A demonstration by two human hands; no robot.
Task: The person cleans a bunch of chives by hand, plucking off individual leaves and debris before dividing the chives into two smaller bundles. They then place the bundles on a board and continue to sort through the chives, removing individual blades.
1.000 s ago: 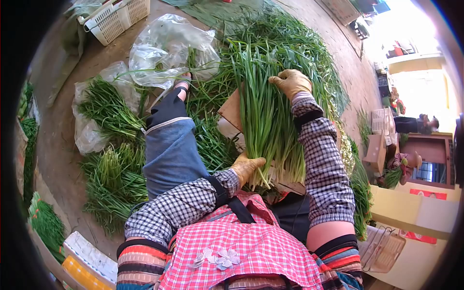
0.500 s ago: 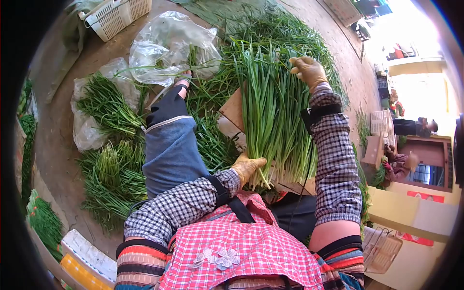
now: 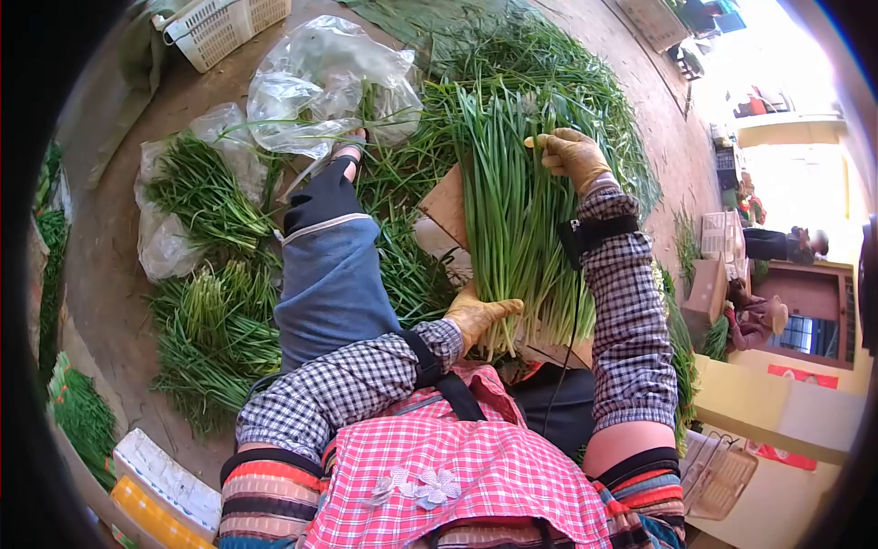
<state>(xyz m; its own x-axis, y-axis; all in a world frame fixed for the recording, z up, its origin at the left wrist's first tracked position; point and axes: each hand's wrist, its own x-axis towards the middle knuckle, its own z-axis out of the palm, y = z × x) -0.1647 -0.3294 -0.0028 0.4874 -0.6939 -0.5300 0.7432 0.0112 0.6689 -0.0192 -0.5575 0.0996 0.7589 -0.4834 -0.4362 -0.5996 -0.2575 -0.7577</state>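
A thick bundle of long green garlic chives [image 3: 512, 210] lies in front of me, pale stem ends toward my lap and leaf tips away. My left hand [image 3: 477, 317], in a tan glove, grips the lower stems from the left, thumb across them and its other fingers largely hidden. Over the leaf tips at the right, my gloved right hand [image 3: 576, 159] is curled, fingertips pinched at a chive leaf, with a small yellowish tip showing there. A brown board [image 3: 445, 207] shows beside and below the bundle.
Loose chives [image 3: 549, 55] are heaped beyond the bundle. At left lie more bunches [image 3: 208, 306] and clear plastic bags [image 3: 320, 78]. A white crate [image 3: 224, 32] stands far left. Two people [image 3: 759, 320] are at the right, near a cardboard box [image 3: 706, 288].
My right hand has moved down and left over the leaf tips, its fingers more closed. My left hand has shifted slightly right, its thumb further across the stems.
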